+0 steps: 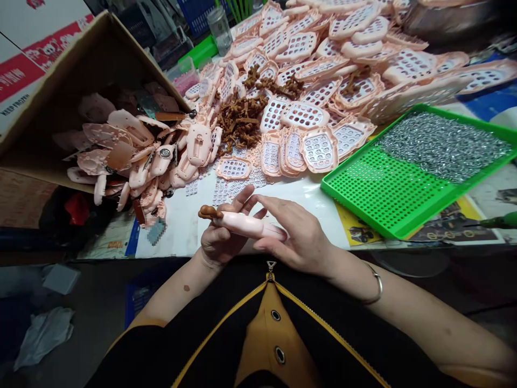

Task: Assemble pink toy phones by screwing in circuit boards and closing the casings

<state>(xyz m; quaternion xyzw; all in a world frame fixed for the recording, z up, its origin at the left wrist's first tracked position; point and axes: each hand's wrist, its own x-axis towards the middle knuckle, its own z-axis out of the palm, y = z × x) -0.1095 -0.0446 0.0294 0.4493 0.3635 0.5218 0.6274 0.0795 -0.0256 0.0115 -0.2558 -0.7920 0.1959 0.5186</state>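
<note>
Between my two hands a smooth pink plastic casing (251, 225) lies almost level above the table's front edge, with a brown molded piece (210, 212) sticking out at its left end. My left hand (226, 237) wraps the casing's left part, thumb in front and fingers behind. At the right end, my right hand (294, 231) holds the casing between thumb and fingers. Behind the hands are a pile of brown pieces (241, 118) and pink casings with keypad-like holes (319, 150).
A cardboard box (36, 102) on its side spills pink casings at the left. A green tray (375, 199) with many small metal parts stands at the right, near a green-handled tool (501, 221). A glass jar (220, 29) stands at the back.
</note>
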